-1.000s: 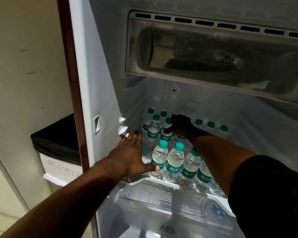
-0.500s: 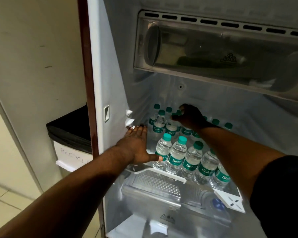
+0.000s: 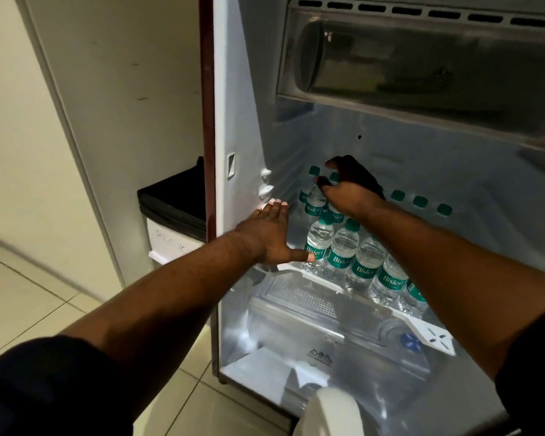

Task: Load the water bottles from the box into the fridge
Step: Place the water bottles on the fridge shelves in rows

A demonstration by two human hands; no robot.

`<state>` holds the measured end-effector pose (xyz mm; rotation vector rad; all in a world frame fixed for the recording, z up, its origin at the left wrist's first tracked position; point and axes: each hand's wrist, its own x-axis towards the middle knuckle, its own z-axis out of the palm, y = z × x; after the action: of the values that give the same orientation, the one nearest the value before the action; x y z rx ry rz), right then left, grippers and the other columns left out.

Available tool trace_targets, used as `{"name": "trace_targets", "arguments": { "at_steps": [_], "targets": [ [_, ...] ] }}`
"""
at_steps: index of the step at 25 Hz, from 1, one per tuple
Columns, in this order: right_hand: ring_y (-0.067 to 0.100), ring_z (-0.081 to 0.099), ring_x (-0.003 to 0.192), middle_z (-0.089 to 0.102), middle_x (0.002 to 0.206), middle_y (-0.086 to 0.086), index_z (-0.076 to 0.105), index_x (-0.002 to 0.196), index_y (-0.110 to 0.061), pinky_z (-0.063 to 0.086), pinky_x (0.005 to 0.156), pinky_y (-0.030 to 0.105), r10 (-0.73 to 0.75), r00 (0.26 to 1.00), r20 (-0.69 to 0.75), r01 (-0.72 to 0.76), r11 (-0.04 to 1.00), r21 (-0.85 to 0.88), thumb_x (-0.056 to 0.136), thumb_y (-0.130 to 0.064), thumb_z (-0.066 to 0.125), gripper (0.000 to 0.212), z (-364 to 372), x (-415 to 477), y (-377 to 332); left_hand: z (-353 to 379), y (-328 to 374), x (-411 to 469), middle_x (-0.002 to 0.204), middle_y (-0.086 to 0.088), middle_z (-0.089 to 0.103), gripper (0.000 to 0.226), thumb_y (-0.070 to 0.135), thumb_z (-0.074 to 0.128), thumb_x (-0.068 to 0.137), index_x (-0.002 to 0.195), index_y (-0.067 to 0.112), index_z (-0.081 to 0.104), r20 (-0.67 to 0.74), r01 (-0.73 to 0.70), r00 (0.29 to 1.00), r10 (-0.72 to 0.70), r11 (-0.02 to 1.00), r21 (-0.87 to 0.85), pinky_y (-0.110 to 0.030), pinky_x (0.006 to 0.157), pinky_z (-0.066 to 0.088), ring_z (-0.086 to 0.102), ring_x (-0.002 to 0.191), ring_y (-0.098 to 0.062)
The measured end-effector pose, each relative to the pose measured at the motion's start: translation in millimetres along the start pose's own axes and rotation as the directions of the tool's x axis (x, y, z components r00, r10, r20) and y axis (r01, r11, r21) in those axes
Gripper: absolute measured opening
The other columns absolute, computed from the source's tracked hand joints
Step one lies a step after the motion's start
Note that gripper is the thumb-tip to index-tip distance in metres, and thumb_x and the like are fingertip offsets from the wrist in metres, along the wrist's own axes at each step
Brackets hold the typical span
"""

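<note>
Several small clear water bottles (image 3: 343, 247) with green caps and green labels stand in rows on the fridge shelf (image 3: 315, 278). My left hand (image 3: 269, 236) lies flat against the fridge's left inner wall at the shelf's front corner, its thumb beside the nearest bottle. My right hand (image 3: 348, 184) hovers above the back-left bottles with fingers spread and loosely curved, holding nothing. More green caps (image 3: 419, 201) show along the back row. The box is out of view.
A clear crisper drawer (image 3: 328, 325) sits below the shelf. A freezer compartment (image 3: 422, 58) hangs above. A bin with a black liner (image 3: 173, 199) stands left of the fridge. A white rounded object (image 3: 331, 413) is at the bottom edge.
My right hand has lifted off the back bottles and opened its fingers. The left hand stays on the wall. The camera has shifted, showing more floor.
</note>
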<state>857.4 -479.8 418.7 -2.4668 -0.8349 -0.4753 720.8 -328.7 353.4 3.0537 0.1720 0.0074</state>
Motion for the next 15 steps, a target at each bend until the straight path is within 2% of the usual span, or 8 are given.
{"name": "trace_targets", "arguments": {
  "at_steps": [3, 7, 11, 15],
  "targets": [
    [0.022, 0.061, 0.109, 0.057, 0.132, 0.0, 0.053, 0.133, -0.029, 0.052, 0.089, 0.034, -0.029, 1.0, -0.01, 0.029, 0.999, 0.017, 0.092, -0.05, 0.065, 0.048, -0.7, -8.6, -7.5, -6.1, 2.1, -1.8, 0.17, -0.007, -0.004, 0.136, 0.102, 0.036, 0.064, 0.161, 0.016, -0.007, 0.009, 0.024, 1.0, -0.024, 1.0, -0.006, -0.041, 0.122, 0.013, 0.001, 0.156, -0.027],
    [0.02, 0.061, 0.11, 0.057, 0.134, -0.002, 0.052, 0.136, -0.029, 0.049, 0.089, 0.031, -0.06, 0.998, -0.009, 0.06, 0.998, -0.009, 0.093, -0.049, 0.063, 0.049, -2.8, -11.4, -10.0, -7.4, 4.8, 0.5, 0.17, -0.007, -0.003, 0.137, 0.103, 0.035, 0.063, 0.161, 0.017, -0.006, 0.033, 0.037, 0.999, -0.037, 0.999, -0.005, -0.042, 0.122, 0.016, 0.002, 0.156, -0.027],
    [0.019, 0.061, 0.111, 0.059, 0.133, -0.004, 0.053, 0.136, -0.03, 0.051, 0.092, 0.033, -0.081, 0.996, -0.025, 0.081, 0.997, 0.013, 0.092, -0.05, 0.061, 0.049, 3.4, -14.0, -16.7, 2.0, 1.3, -6.9, 0.17, -0.007, -0.004, 0.134, 0.101, 0.034, 0.066, 0.161, 0.015, -0.005, 0.02, 0.043, 0.999, -0.043, 0.999, -0.008, -0.042, 0.123, 0.013, 0.002, 0.156, -0.027],
    [0.025, 0.061, 0.117, 0.061, 0.134, 0.002, 0.06, 0.133, -0.021, 0.051, 0.097, 0.037, -0.148, 0.986, -0.071, 0.149, 0.989, 0.016, 0.092, -0.05, 0.06, 0.05, 13.3, -29.8, -27.8, 8.6, -0.7, -33.4, 0.169, -0.009, -0.005, 0.13, 0.097, 0.037, 0.073, 0.161, 0.012, -0.006, -0.011, 0.009, 1.0, -0.01, 1.0, -0.027, -0.041, 0.124, 0.009, 0.0, 0.156, -0.026]
  ]
}}
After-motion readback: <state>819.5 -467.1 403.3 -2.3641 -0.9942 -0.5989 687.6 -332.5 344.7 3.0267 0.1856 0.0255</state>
